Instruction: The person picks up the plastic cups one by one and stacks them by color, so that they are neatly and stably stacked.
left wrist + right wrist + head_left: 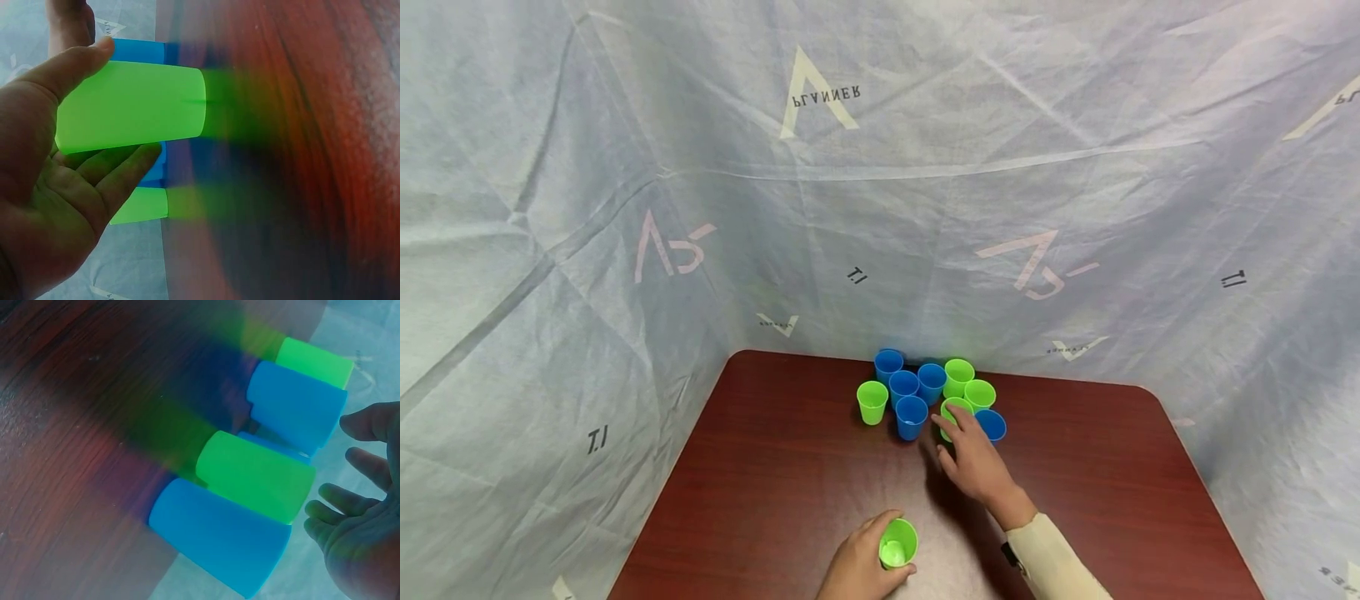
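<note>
At the table's near side, my left hand (863, 557) holds an upright green cup (898, 546), mouth up. The left wrist view shows the thumb on one side of that green cup (131, 103) and the fingers along the other. Farther forward, my right hand (976, 462) reaches over the front of a cluster of cups with its fingers spread. It overlaps a green cup (953, 429) in the head view. In the right wrist view, the right hand's fingers (365, 469) are apart from the rims of a green cup (256, 478) and a blue cup (219, 534).
Several more blue cups (912, 418) and green cups (872, 404) stand upright, close together, toward the back edge of the dark red wooden table (760, 492). Grey printed fabric (880, 225) hangs behind the table and along both sides.
</note>
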Action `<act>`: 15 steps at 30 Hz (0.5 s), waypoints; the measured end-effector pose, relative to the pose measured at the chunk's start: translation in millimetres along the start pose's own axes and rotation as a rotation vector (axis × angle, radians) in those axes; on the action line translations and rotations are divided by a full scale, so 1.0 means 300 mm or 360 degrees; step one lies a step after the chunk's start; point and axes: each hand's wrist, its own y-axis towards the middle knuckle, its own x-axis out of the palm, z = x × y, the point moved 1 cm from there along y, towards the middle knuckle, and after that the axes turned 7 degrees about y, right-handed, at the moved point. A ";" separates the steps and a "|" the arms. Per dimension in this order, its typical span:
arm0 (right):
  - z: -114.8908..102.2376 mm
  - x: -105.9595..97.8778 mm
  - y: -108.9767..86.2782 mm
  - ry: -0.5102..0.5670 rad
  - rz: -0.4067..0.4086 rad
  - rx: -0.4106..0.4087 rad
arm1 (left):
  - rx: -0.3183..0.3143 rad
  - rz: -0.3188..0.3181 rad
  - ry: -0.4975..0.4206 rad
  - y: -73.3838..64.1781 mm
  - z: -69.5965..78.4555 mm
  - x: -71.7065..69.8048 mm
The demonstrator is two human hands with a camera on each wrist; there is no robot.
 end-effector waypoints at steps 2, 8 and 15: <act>0.006 0.004 0.004 -0.0003 0.0007 -0.0002 | -0.0012 -0.0011 -0.0004 -0.001 0.000 -0.003; 0.017 0.007 0.017 -0.0017 -0.0022 0.0041 | 0.0003 0.0017 0.0018 -0.001 0.000 -0.005; 0.025 0.006 0.035 -0.0110 -0.0038 0.0044 | -0.0044 -0.0051 0.0008 0.001 0.000 -0.002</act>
